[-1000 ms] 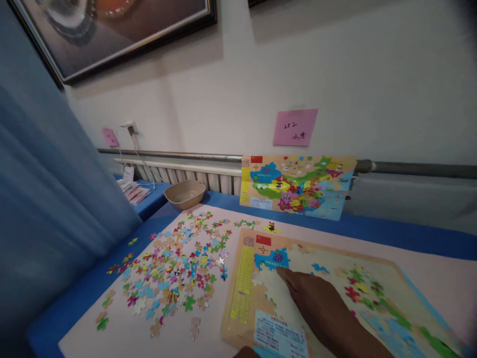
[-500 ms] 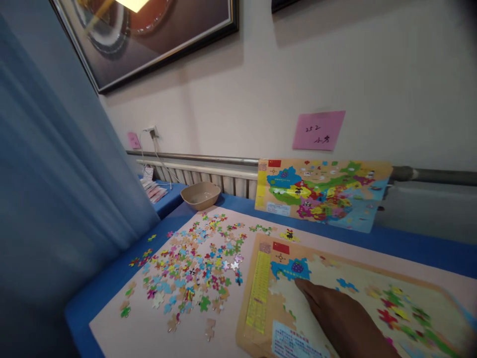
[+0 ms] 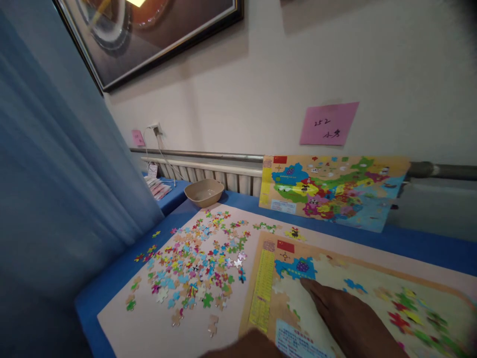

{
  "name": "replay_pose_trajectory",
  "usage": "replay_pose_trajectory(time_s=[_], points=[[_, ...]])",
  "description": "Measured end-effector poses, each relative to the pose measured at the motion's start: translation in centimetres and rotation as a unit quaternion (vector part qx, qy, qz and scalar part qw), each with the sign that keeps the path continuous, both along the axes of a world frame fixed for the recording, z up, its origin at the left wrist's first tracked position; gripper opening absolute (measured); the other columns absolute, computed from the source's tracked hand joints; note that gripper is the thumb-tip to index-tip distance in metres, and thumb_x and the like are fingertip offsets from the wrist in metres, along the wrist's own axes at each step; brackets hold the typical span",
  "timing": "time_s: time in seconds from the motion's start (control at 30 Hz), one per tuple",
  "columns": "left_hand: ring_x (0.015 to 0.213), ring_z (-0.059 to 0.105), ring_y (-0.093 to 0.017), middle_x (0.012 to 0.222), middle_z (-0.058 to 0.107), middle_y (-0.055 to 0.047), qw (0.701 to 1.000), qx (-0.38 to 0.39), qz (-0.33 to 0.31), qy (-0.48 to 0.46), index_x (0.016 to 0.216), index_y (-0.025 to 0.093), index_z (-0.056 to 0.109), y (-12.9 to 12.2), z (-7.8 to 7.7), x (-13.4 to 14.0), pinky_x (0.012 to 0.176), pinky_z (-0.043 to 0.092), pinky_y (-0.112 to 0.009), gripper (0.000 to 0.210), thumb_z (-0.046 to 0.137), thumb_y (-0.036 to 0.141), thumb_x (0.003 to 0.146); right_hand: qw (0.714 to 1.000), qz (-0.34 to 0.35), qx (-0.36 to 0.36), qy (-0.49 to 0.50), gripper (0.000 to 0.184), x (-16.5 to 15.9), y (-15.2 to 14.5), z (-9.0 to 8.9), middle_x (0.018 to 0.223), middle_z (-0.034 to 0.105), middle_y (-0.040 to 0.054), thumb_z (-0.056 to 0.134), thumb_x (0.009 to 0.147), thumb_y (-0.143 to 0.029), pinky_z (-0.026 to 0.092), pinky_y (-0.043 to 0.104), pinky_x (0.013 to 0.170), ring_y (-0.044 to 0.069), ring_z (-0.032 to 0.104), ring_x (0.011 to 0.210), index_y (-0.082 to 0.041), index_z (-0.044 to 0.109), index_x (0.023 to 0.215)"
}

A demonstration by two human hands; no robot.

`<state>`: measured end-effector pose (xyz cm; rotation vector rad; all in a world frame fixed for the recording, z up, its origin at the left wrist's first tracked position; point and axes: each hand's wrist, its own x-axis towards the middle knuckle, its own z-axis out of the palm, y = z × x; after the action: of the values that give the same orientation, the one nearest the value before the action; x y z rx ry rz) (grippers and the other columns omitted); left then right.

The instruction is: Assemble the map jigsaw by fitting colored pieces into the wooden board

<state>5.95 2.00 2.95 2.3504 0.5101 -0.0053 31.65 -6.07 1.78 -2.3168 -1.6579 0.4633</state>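
My right hand [image 3: 346,320] lies flat on the wooden puzzle board [image 3: 261,293], its fingertip pressing just below the blue piece [image 3: 296,267] set near the red flag. It holds nothing. A sliver of my left hand [image 3: 246,347] shows at the bottom edge, in front of the board's near corner; its fingers are hidden. Several loose coloured puzzle pieces [image 3: 194,266] are scattered over the pale mat [image 3: 149,328] to the left of the board. A few more pieces sit fitted on the board's right side [image 3: 406,311].
A finished map picture [image 3: 331,191] leans against the wall pipe behind the board. A beige bowl [image 3: 204,192] stands at the back left on the blue table [image 3: 112,278]. A blue curtain [image 3: 48,199] hangs at the left. A pink note [image 3: 328,124] sticks on the wall.
The view has swung left and slightly down. My right hand stays on the board beside the blue piece. My left hand has come into view at the bottom edge.
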Motion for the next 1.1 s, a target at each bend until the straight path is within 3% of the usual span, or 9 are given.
replay_pose_trajectory(time_s=[0.07,0.17,0.27,0.33,0.47,0.67,0.77,0.9,1.1], points=[[0.104,0.070,-0.023,0.119,0.072,-0.007,0.995,0.029,0.096,0.004,0.120,0.018,0.068,3.2,0.7,-1.3,0.093,0.059,-0.044,0.034,0.062,0.046,0.102,1.000,-0.004,-0.004,0.007,0.051,0.0,-0.1,0.1,0.124,0.078,0.0102,0.033,0.097,-0.034,0.057,0.048,0.091,0.038,0.073,0.112,-0.027,0.075,0.126],[0.113,0.070,-0.023,0.120,0.076,-0.007,0.964,0.084,0.254,0.014,0.120,0.021,0.071,8.8,1.7,-3.2,0.100,0.051,-0.040,0.039,0.035,0.029,0.109,1.000,-0.017,0.003,0.009,0.050,0.1,-0.3,0.1,0.123,0.078,0.0097,0.034,0.097,-0.031,0.056,0.046,0.093,0.036,0.074,0.111,-0.027,0.075,0.127],[0.098,0.075,-0.023,0.104,0.081,-0.004,0.935,0.102,0.337,0.047,0.120,0.025,0.074,12.4,1.6,-4.3,0.083,0.050,-0.033,0.042,0.038,0.022,0.101,1.000,-0.018,0.013,-0.001,0.051,0.1,-0.3,-0.1,0.123,0.078,0.0101,0.036,0.096,-0.028,0.057,0.045,0.092,0.036,0.074,0.109,-0.027,0.073,0.131],[0.093,0.076,-0.022,0.094,0.082,-0.001,0.933,0.105,0.340,0.060,0.117,0.028,0.077,13.3,1.1,-4.2,0.078,0.048,-0.029,0.040,0.042,0.022,0.098,1.000,-0.010,0.025,-0.004,0.051,0.1,-0.4,-0.1,0.121,0.079,0.0103,0.036,0.096,-0.027,0.057,0.045,0.089,0.036,0.075,0.107,-0.027,0.073,0.131],[0.103,0.074,-0.027,0.102,0.082,-0.003,0.935,0.124,0.323,0.081,0.108,0.030,0.080,13.4,0.1,-3.5,0.082,0.047,-0.032,0.035,0.048,0.025,0.096,0.999,0.002,0.033,-0.007,0.049,0.0,-0.4,-0.1,0.115,0.080,0.0103,0.035,0.097,-0.027,0.056,0.045,0.084,0.037,0.075,0.102,-0.028,0.075,0.126],[0.109,0.074,-0.030,0.114,0.082,-0.007,0.929,0.124,0.331,0.106,0.119,0.030,0.079,13.9,-0.3,-3.4,0.084,0.048,-0.035,0.039,0.048,0.023,0.095,0.999,-0.002,0.037,0.000,0.045,0.1,-0.6,0.0,0.097,0.081,0.0101,0.041,0.093,-0.024,0.052,0.040,0.076,0.034,0.074,0.089,-0.027,0.075,0.122],[0.103,0.075,-0.027,0.109,0.083,-0.005,0.927,0.133,0.329,0.119,0.120,0.032,0.077,13.8,-0.2,-3.4,0.082,0.049,-0.032,0.039,0.046,0.025,0.097,0.999,0.002,0.037,0.001,0.040,-0.1,-0.7,0.4,0.091,0.080,0.0102,0.041,0.094,-0.024,0.050,0.037,0.076,0.032,0.073,0.086,-0.025,0.076,0.113],[0.110,0.073,-0.030,0.115,0.081,-0.005,0.926,0.155,0.317,0.136,0.120,0.034,0.077,13.6,-0.2,-3.3,0.086,0.049,-0.034,0.039,0.046,0.029,0.097,1.000,-0.009,0.022,0.001,0.043,-0.4,-0.8,1.1,0.097,0.079,0.0127,0.032,0.101,-0.029,0.049,0.040,0.079,0.033,0.073,0.090,-0.023,0.074,0.107],[0.116,0.072,-0.031,0.124,0.080,-0.006,0.926,0.149,0.322,0.132,0.124,0.031,0.075,13.8,-0.6,-3.1,0.092,0.050,-0.038,0.042,0.040,0.033,0.100,0.989,-0.018,0.094,0.113,0.045,-0.1,-0.9,1.3,0.119,0.078,0.0107,0.031,0.105,-0.040,0.050,0.040,0.090,0.032,0.072,0.108,-0.024,0.073,0.112]])
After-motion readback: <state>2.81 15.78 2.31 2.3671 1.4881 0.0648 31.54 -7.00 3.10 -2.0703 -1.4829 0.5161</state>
